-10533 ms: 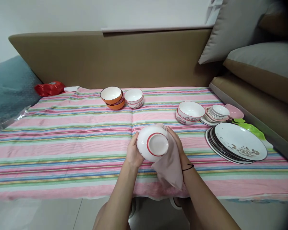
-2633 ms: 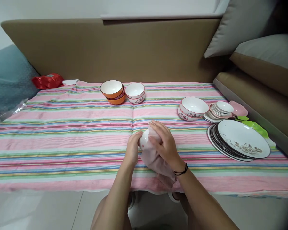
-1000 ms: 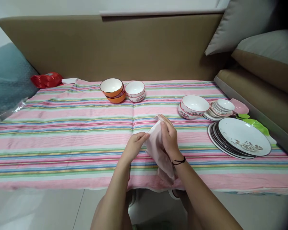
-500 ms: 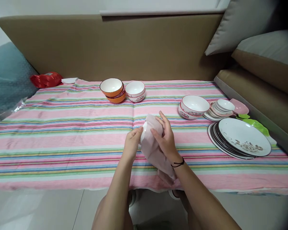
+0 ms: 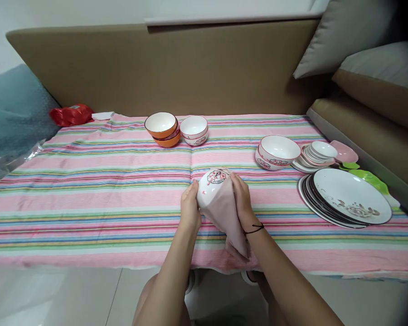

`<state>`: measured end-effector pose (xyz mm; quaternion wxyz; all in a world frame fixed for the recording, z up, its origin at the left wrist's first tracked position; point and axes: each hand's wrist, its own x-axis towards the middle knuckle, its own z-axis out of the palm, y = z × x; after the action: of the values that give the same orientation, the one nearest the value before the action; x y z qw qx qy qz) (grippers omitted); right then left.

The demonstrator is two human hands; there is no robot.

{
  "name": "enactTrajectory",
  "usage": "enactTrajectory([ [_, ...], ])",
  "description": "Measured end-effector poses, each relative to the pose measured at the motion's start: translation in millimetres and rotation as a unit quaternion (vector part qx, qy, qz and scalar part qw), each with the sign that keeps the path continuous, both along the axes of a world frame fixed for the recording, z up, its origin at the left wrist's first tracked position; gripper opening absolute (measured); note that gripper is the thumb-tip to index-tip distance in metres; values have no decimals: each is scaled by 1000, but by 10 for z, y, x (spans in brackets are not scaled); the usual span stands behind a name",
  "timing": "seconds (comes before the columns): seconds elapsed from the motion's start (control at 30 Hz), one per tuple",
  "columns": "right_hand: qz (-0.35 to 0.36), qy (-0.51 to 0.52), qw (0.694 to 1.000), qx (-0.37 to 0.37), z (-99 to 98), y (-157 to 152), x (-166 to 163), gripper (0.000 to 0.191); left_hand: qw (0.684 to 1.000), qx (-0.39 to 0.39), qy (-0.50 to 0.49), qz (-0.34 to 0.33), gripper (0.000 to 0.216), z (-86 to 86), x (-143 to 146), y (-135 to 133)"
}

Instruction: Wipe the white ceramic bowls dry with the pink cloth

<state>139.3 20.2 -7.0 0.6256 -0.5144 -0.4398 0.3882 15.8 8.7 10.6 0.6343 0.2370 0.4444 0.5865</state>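
A white bowl with a red and black pattern is held over the striped cloth, its outer side turned up toward me. My left hand grips the bowl's left edge, thumb along the side. A pale pink cloth covers the bowl's right part and hangs down toward my right wrist. Closed over that cloth, my right hand presses it against the bowl's right side; its fingertips are partly hidden behind the fabric.
Orange bowls and white bowls stand stacked at the back. To the right are larger white bowls, small dishes, a pile of plates, a pink dish and a green leaf-shaped dish. A red bundle lies far left.
The bowl has turned so its patterned outside shows, where the cloth covered most of it before. My right hand's spread fingers have closed over the cloth at the bowl's right side.
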Motion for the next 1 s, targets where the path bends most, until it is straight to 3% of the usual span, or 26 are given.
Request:
enactTrajectory([
  [0.13, -24, -19, 999, 43, 21, -93, -38, 41, 989, -61, -133, 8, 42, 58, 24, 8],
  [0.27, -19, -149, 980, 129, 58, -234, -136, 43, 971, -105, -214, 0, 46, 98, 19, 25],
  [0.43, -11, -292, 938, 187, 53, -252, -141, 65, 963, -133, -233, 12, 49, 124, -8, 35],
  [0.57, -23, -289, 937, 195, 44, -208, -108, 75, 971, -93, -220, 0, 48, 130, 2, 24],
  [0.77, -56, -222, 954, 191, 80, -211, -119, 57, 986, -24, -163, 20, 43, 96, 101, -29],
  [1.0, -66, -297, 917, 259, 134, -261, -84, 19, 981, -50, -184, 19, 39, 127, 142, -72],
])
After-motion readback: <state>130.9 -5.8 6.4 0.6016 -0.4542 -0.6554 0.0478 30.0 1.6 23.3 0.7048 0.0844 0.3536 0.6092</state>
